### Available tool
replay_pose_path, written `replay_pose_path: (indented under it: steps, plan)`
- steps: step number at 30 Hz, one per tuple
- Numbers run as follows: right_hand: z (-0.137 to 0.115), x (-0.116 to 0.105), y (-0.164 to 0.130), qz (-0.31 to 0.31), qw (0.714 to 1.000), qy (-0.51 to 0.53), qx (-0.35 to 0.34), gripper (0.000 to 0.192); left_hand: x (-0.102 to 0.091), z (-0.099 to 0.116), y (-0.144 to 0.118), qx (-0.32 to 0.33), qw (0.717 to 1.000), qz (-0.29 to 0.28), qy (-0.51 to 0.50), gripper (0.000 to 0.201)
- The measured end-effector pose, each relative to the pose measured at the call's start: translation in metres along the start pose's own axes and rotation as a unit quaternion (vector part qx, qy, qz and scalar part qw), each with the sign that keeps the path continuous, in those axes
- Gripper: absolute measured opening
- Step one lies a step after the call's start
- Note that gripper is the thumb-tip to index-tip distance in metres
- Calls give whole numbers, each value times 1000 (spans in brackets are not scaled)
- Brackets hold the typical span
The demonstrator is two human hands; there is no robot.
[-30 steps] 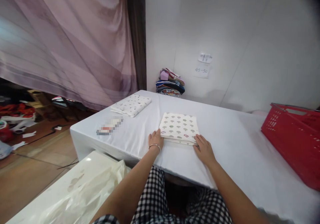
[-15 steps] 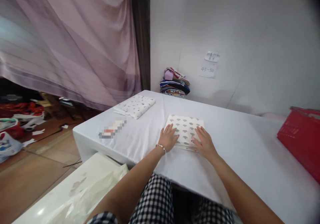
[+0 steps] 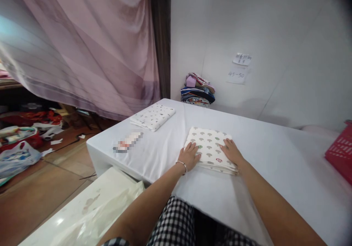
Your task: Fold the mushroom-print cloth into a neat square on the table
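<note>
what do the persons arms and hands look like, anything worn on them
Both forearms are bare, with no sleeves, gloves or rings in view. The left hand has a thin, pale, bead-like bracelet at the wrist. The right hand wears nothing visible.

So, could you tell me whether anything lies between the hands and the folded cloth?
Nothing visible does: the left hand and right hand both rest flat on the folded cloth.

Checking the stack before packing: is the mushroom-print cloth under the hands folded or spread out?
Folded. The mushroom-print cloth lies as a compact rectangle with layered edges along its near side; left hand and right hand rest flat on it.
</note>
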State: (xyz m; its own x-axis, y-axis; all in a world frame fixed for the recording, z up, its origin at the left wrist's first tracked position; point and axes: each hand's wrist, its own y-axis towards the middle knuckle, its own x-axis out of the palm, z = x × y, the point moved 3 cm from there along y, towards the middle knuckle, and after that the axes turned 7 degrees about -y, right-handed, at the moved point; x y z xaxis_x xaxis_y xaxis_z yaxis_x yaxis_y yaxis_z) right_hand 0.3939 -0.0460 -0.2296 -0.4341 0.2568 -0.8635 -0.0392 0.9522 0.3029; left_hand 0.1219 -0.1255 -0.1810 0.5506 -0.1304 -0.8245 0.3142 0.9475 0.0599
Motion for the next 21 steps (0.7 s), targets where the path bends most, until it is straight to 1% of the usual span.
replay_pose_path:
  steps: [2,3,5,7,8,10,11,14,17,20,21]
  plan:
    - [2,-3,-5,-3,1000,25,4,49,-1,-5,7,-14,999,-10,-29,46]
    - [4,-4,-8,-1,999,36,15,49,-3,-9,11,-27,999,-3,-45,45]
    - [5,-7,-17,10,997,62,38,51,-9,-15,20,-65,994,42,-77,44]
    - [5,-11,-30,26,993,100,56,51,-16,-22,26,-126,982,86,-113,44]
    - [4,-13,-37,32,990,120,69,51,-19,-24,28,-162,973,95,-134,44]
    - [1,-20,-52,30,982,149,111,54,-23,-28,30,-225,955,88,-174,46]
    - [-1,-24,-59,23,977,160,139,56,-24,-29,30,-247,947,80,-190,47]
    - [-9,-37,-79,-12,960,189,208,63,-27,-28,28,-269,935,66,-221,44]
    - [-12,-47,-91,-30,942,228,245,71,-26,-22,20,-281,923,60,-258,37]
    - [-2,-53,-92,-28,913,293,282,73,-16,-9,3,-288,909,67,-294,31]
    - [4,-55,-90,-20,901,316,296,73,-9,-3,-4,-294,893,61,-334,30]
